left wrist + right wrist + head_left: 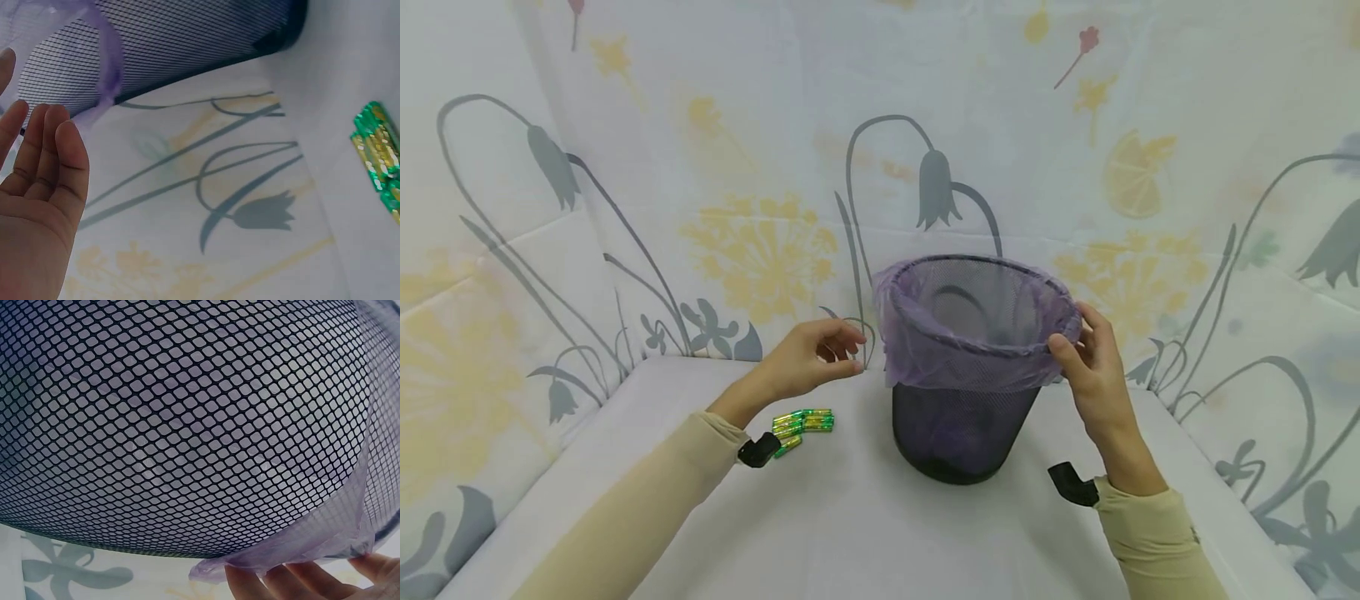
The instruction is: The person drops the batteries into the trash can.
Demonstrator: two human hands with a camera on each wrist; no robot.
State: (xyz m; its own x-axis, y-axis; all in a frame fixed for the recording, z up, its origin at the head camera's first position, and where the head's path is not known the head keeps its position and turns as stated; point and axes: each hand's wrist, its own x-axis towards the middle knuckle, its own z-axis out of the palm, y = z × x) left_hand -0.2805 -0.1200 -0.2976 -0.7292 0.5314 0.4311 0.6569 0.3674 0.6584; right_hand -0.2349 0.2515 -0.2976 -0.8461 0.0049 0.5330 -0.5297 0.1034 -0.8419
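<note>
A black mesh wastebasket (958,433) stands on the white table, lined with a thin purple trash bag (970,367) whose top is folded outward over the rim. My right hand (1093,375) grips the bag at the right side of the rim, thumb toward me and fingers behind. In the right wrist view its fingertips press the bag's edge (294,544) against the mesh. My left hand (808,358) hovers just left of the basket with fingers loosely bent and nothing in them. The left wrist view shows its palm (37,225) beside the purple film.
Several green and gold batteries (802,423) lie in a small group on the table, left of the basket and near my left wrist. A flower-printed cloth (760,167) rises behind and along both sides of the white table (850,533).
</note>
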